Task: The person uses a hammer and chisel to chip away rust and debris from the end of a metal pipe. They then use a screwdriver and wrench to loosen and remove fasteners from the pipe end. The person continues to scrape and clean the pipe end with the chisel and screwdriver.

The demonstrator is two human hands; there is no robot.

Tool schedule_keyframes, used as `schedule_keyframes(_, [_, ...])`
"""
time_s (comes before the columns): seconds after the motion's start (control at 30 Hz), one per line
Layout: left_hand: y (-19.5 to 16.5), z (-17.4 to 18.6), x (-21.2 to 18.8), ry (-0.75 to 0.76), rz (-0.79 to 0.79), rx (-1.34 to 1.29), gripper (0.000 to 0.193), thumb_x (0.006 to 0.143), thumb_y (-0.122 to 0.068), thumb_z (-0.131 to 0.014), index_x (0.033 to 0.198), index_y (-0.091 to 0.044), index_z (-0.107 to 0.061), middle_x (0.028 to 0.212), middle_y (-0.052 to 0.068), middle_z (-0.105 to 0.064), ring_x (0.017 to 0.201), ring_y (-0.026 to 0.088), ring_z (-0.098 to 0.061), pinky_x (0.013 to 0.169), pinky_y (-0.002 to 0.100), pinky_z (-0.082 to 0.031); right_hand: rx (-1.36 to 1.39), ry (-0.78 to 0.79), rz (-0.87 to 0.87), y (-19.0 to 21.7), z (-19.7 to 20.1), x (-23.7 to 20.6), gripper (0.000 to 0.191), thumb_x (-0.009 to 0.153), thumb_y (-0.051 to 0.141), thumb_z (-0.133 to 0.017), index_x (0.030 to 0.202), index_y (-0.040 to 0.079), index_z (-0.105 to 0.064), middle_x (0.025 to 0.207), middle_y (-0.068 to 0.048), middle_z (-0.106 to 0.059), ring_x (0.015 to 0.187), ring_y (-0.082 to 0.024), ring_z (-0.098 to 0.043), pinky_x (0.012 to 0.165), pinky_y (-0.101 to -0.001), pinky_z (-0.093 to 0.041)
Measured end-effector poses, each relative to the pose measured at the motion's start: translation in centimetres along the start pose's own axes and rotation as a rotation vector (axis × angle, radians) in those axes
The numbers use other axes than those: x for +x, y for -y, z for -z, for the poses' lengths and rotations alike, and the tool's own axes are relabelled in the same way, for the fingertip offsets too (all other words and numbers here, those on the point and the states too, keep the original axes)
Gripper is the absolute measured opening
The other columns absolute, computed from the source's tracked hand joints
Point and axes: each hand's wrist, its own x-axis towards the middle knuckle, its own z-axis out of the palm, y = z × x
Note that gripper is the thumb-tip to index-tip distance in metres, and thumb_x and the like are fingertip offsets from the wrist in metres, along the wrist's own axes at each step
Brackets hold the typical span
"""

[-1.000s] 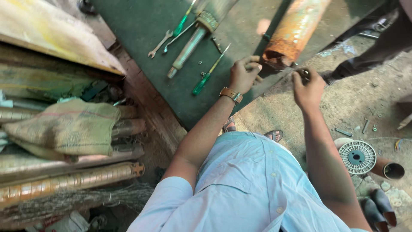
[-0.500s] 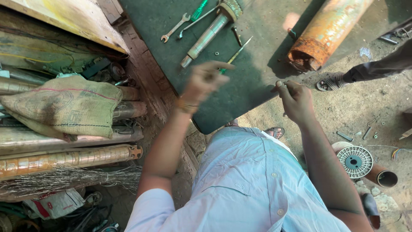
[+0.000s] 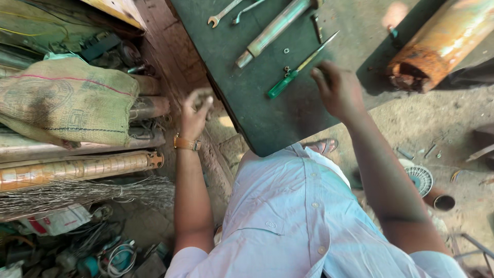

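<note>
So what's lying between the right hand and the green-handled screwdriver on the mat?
Nothing in the head view: only bare dark green mat separates the right hand from the green-handled screwdriver. Small nuts sit beyond the screwdriver, not in that gap.

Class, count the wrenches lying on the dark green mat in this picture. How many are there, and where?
2. One open-ended wrench lies at the mat's top edge; a second wrench lies just right of it. The frame cuts both; more may lie beyond.
</note>
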Motion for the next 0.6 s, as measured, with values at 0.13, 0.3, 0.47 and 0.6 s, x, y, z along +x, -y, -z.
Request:
schedule_keyframes(0.13, [9.4, 2.2, 0.4, 0.029, 0.190, 0.216, 0.024, 0.098, -0.023, -0.071, 0.112, -0.004, -0.071, 0.083, 0.002, -0.074, 0.065, 0.010, -0.068, 0.059, 0.029, -0.053, -0.054, 0.099, 0.026, 1.8, -2.3, 2.5, 0.031, 0.102, 0.031, -0.069, 0.122, 0.008, -0.069, 0.102, -0.021, -0.071, 0.087, -0.041, -0.068, 0.073, -0.0490, -0.053])
schedule_keyframes(0.3, [11.0, 3.2, 0.3, -0.302, 0.098, 0.209, 0.014, 0.095, -0.014, -0.069, 0.102, -0.003, -0.072, 0.082, 0.005, -0.072, 0.063, 0.012, -0.065, 0.055, 0.029, -0.050, -0.090, 0.074, -0.087, 2.0, -3.4, 1.9, 0.024, 0.103, 0.028, -0.071, 0.110, 0.005, -0.067, 0.103, -0.017, -0.071, 0.090, -0.038, -0.069, 0.077, -0.0472, -0.054])
schedule_keyframes(0.47, [2.4, 1.1, 2.1, -0.489, -0.191, 0.304, 0.013, 0.100, -0.014, -0.075, 0.093, -0.003, -0.072, 0.073, 0.004, -0.069, 0.061, 0.012, -0.060, 0.056, 0.030, -0.045, -0.107, 0.042, -0.076, 1.9, -4.1, 2.3, 0.020, 0.101, 0.024, -0.073, 0.110, 0.007, -0.068, 0.104, -0.015, -0.071, 0.092, -0.037, -0.070, 0.077, -0.0468, -0.054])
schedule_keyframes(0.6, [-4.8, -2.3, 1.7, -0.428, -0.398, 0.292, 0.007, 0.100, -0.012, -0.073, 0.097, -0.005, -0.072, 0.073, 0.001, -0.069, 0.061, 0.010, -0.063, 0.055, 0.029, -0.044, -0.082, 0.080, -0.158, 2.4, -4.5, 3.2, 0.021, 0.098, 0.024, -0.073, 0.114, 0.011, -0.071, 0.098, -0.013, -0.070, 0.087, -0.033, -0.070, 0.076, -0.0450, -0.054])
